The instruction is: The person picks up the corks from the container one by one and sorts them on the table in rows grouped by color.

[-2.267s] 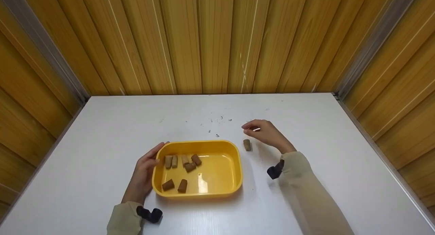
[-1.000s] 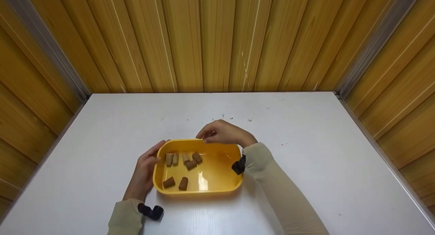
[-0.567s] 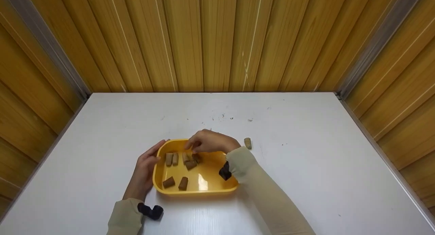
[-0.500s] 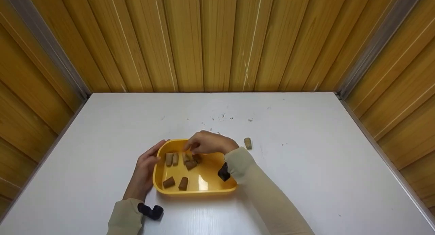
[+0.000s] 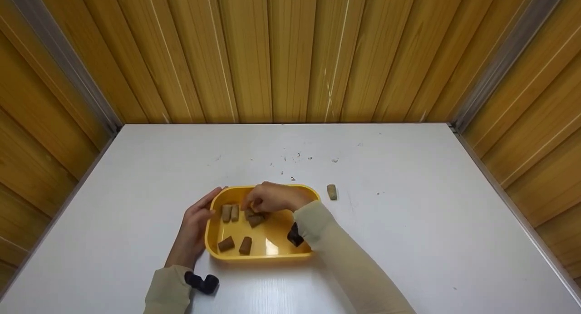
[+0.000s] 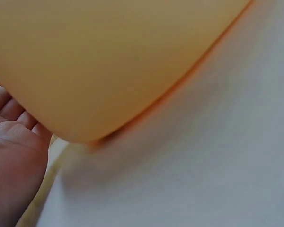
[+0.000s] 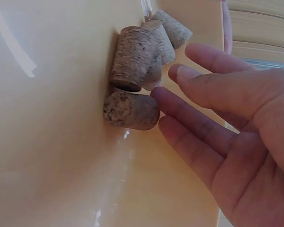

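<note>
In the head view, the left hand [image 5: 190, 230] grips the left side of a yellow tray [image 5: 261, 258], thumb at the rim and fingers along the outside. Its palm [image 6: 16, 156] shows beside the tray wall in the left wrist view. The right hand [image 5: 272, 198] reaches over the tray's far rim, partly covering a cork cluster [image 5: 256, 220]. Seen from the right wrist, this hand [image 7: 227, 127] has loosely extended fingers, two tips at the end of a speckled cork [image 7: 132, 111]; none is gripped. Two pale corks [image 5: 227, 213] lie side by side at the left.
Two brown corks [image 5: 245, 245] lie in the tray's near left part. One more cork [image 5: 332, 192] is on the white table [image 5: 408, 214], right of the tray. Dark crumbs [image 5: 292, 179] dot the table beyond it. Ribbed wood-look walls stand behind and at both sides.
The right hand has moved left from beside the loose cork on the table, over the tray's far rim, then lower onto the corks inside. The left hand stays at the tray.
</note>
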The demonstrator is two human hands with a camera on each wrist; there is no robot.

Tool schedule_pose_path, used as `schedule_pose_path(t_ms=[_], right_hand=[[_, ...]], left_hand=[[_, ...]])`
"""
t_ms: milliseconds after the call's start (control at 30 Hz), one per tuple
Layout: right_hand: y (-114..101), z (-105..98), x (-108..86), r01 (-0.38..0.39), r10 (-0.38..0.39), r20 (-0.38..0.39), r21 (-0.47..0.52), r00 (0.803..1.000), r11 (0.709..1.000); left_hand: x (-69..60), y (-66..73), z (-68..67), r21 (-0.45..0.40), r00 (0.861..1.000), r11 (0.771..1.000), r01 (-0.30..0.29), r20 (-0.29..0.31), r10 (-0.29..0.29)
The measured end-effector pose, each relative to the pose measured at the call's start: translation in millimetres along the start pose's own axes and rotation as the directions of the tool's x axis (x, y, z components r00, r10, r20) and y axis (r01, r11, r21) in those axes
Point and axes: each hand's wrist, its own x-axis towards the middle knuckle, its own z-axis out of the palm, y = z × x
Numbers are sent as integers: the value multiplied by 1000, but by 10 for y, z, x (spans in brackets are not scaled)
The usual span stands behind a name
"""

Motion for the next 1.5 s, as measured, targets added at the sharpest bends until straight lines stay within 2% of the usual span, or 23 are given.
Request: schedule_pose_path(t_ms=[233,500,767,933,1033,1133,1200,1233,1267,1333,1367,1433,1467,1500], right_hand=[[18,51,20,8,-8,-12,-16,1000,1000],[10,132,61,55,-59,-48,-88,997,995],[13,174,89,96,-103,-79,-90,991,991],[-1,213,86,73,-63,-131,69,989,995],[-19,246,76,-25,61,-140,245,988,969],[-29,278,74,-134,204,-117,436,972,890],[-30,291,79,-170,258,-107,507,960,845],[-27,293,80,-158,238,-115,470,965,868],[-21,292,86,-119,177,-123,374,977,920],[-4,285,91,-26,55,-148,188,988,982],[4,280,95,27,-12,-157,90,988,996],[23,271,101,118,-129,-161,-75,979,990],[31,267,103,147,-165,-156,-125,974,981],[35,264,103,149,-164,-152,-107,975,983]], left_hand=[[-9,0,-7,-31,1000,1000,1,31,-1],[-7,-16,-11,-24,999,1000,-9,34,10],[-9,-16,-7,-29,999,999,-14,38,15],[-10,-9,-5,-19,1000,1000,-11,26,11],[-10,-6,-5,-12,1000,1000,-7,25,7],[-10,-6,-5,-15,1000,1000,-6,27,6],[-12,-6,-4,-25,999,1000,-6,32,7],[-13,-6,-3,-30,999,1000,-6,34,7],[-14,-5,-2,-35,999,999,-7,36,8],[-17,-4,-1,-45,999,999,-5,37,7],[-18,-3,-1,-47,999,999,-5,38,6],[-20,-2,-1,-48,999,999,-4,37,6],[-20,-2,-2,-47,999,999,-4,38,6],[-20,-2,-3,-48,999,999,-4,38,6]])
